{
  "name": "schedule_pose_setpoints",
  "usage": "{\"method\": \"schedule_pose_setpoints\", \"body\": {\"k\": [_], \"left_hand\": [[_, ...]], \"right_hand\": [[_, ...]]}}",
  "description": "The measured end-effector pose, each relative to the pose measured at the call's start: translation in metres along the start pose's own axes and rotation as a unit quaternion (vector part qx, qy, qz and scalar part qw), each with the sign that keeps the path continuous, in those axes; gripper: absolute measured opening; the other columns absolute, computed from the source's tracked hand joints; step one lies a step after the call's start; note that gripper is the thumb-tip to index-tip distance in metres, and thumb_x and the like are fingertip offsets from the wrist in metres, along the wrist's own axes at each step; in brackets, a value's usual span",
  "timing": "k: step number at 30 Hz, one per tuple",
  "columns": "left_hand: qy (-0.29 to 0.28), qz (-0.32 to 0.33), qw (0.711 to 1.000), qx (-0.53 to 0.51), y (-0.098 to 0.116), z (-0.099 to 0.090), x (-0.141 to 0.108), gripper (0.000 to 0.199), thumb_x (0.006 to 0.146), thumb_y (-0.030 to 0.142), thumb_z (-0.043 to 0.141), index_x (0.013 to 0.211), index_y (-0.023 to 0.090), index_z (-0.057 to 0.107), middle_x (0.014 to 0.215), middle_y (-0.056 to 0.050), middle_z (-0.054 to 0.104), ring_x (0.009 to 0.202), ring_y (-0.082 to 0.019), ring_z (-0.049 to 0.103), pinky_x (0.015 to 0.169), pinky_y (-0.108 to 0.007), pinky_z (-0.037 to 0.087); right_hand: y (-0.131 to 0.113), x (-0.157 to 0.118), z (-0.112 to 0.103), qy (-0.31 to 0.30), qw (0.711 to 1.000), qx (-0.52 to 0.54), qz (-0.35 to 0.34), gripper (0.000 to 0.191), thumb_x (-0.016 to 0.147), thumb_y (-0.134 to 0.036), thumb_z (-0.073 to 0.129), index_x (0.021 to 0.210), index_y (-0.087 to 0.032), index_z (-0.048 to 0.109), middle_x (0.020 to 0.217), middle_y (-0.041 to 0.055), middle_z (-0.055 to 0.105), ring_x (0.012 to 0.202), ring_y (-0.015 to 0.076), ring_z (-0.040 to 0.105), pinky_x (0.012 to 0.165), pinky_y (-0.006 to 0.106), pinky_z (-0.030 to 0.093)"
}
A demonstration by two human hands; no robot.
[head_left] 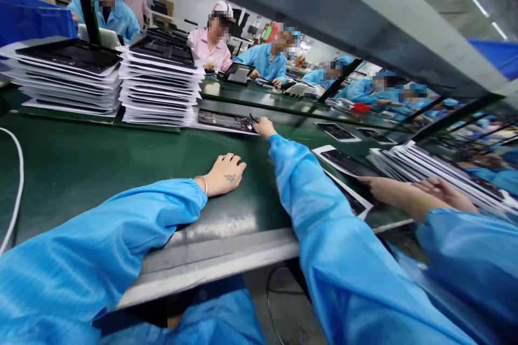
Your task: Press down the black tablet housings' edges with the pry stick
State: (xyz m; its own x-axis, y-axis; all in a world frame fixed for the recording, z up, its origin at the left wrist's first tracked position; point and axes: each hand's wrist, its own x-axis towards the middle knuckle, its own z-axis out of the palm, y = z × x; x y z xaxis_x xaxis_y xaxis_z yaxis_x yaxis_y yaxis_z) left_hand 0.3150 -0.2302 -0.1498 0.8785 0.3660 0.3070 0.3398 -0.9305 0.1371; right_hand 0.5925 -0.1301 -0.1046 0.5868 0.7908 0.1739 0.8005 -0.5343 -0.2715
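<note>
The right hand lay with its fingers at the right edge of a flat black panel on white paper, on a green matted workbench. Behind and left of those fingers stood a tall stack of black panels on white paper and, further left, a second stack. The left hand rested on the bench, nearer and left of them. Right of them lay a single sheeted panel, and beyond it a third stack under a co-worker's hand.
</note>
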Motion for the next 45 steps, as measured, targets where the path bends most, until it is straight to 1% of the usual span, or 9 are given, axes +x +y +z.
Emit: {"method": "schedule_pose_setpoints", "body": {"k": [4,7,15,18,21,25,29,35,45], "left_hand": [[0.003,0.0,1.0,-0.01,0.0,0.001,0.0,0.038,0.1,0.02,0.04,0.131,0.015,0.06,0.137,-0.015,0.057,0.125,-0.03,0.05,0.099,-0.044,0.044],[0.004,-0.003,1.0,-0.011,-0.002,0.001,0.0,0.038,0.101,0.02,0.04,0.133,0.015,0.06,0.138,-0.016,0.057,0.126,-0.03,0.05,0.1,-0.045,0.045],[-0.001,0.023,1.0,-0.001,-0.006,-0.008,-0.005,0.039,0.102,0.02,0.038,0.133,0.013,0.06,0.138,-0.016,0.059,0.127,-0.028,0.054,0.105,-0.043,0.047],[-0.006,0.058,0.998,-0.01,-0.007,-0.014,-0.01,0.04,0.102,0.02,0.036,0.132,0.015,0.061,0.132,-0.013,0.064,0.121,-0.026,0.059,0.103,-0.04,0.049],[-0.01,0.091,0.996,-0.022,-0.002,-0.02,-0.018,0.042,0.101,0.021,0.033,0.132,0.017,0.062,0.129,-0.013,0.067,0.116,-0.026,0.063,0.099,-0.041,0.053],[-0.026,0.151,0.987,-0.037,0.029,-0.024,-0.042,0.043,0.101,0.022,0.032,0.131,0.019,0.064,0.136,-0.012,0.064,0.122,-0.025,0.063,0.1,-0.042,0.055],[-0.045,0.237,0.969,-0.061,0.071,-0.024,-0.073,0.041,0.102,0.023,0.036,0.134,0.023,0.062,0.145,-0.01,0.059,0.134,-0.023,0.056,0.108,-0.039,0.051],[-0.054,0.229,0.968,-0.085,0.092,-0.033,-0.085,0.042,0.104,0.024,0.034,0.136,0.025,0.061,0.144,-0.01,0.06,0.131,-0.023,0.058,0.106,-0.04,0.053],[-0.07,0.219,0.968,-0.098,0.087,-0.031,-0.084,0.043,0.106,0.027,0.03,0.138,0.022,0.059,0.145,-0.009,0.058,0.132,-0.022,0.057,0.109,-0.039,0.05]], "right_hand": [[0.056,-0.028,-0.024,-0.024,1.0,-0.014,-0.004,0.038,0.097,-0.04,0.062,0.127,-0.017,0.06,0.128,0.0091,0.062,0.111,0.023,0.064,0.094,0.044,0.057],[0.074,-0.051,-0.03,-0.026,1.0,-0.01,-0.012,0.038,0.097,-0.04,0.062,0.128,-0.017,0.06,0.128,0.0094,0.062,0.11,0.0228,0.064,0.093,0.045,0.057],[0.045,-0.111,-0.065,0.081,0.994,0.06,-0.051,0.035,0.098,-0.041,0.06,0.126,-0.019,0.061,0.129,0.0096,0.062,0.111,0.0219,0.063,0.096,0.045,0.055],[0.05,-0.177,-0.084,0.128,0.982,0.093,-0.1,0.027,0.102,-0.035,0.052,0.118,-0.018,0.065,0.12,0.0077,0.068,0.112,0.0231,0.063,0.103,0.046,0.05],[0.071,-0.28,-0.082,0.149,0.969,0.122,-0.155,0.02,0.098,-0.025,0.051,0.102,-0.025,0.07,0.11,0.0042,0.072,0.111,0.0237,0.063,0.103,0.043,0.05],[0.1,-0.421,-0.047,0.173,0.955,0.166,-0.174,0.023,0.098,-0.025,0.051,0.085,-0.031,0.068,0.085,0.0011,0.071,0.083,0.023,0.066,0.08,0.044,0.057],[0.121,-0.491,-0.011,0.229,0.945,0.2,-0.12,0.021,0.101,-0.041,0.054,0.099,-0.026,0.067,0.089,0.0023,0.07,0.078,0.0162,0.064,0.073,0.034,0.058],[0.159,-0.445,-0.014,0.286,0.939,0.176,-0.074,0.03,0.1,-0.028,0.046,0.113,-0.031,0.072,0.1,0.0071,0.071,0.094,0.0263,0.067,0.09,0.052,0.054],[0.223,-0.367,-0.037,0.293,0.951,0.051,-0.087,0.052,0.085,-0.007,0.042,0.125,-0.025,0.069,0.118,0.0132,0.063,0.108,0.0321,0.055,0.095,0.052,0.046]]}}
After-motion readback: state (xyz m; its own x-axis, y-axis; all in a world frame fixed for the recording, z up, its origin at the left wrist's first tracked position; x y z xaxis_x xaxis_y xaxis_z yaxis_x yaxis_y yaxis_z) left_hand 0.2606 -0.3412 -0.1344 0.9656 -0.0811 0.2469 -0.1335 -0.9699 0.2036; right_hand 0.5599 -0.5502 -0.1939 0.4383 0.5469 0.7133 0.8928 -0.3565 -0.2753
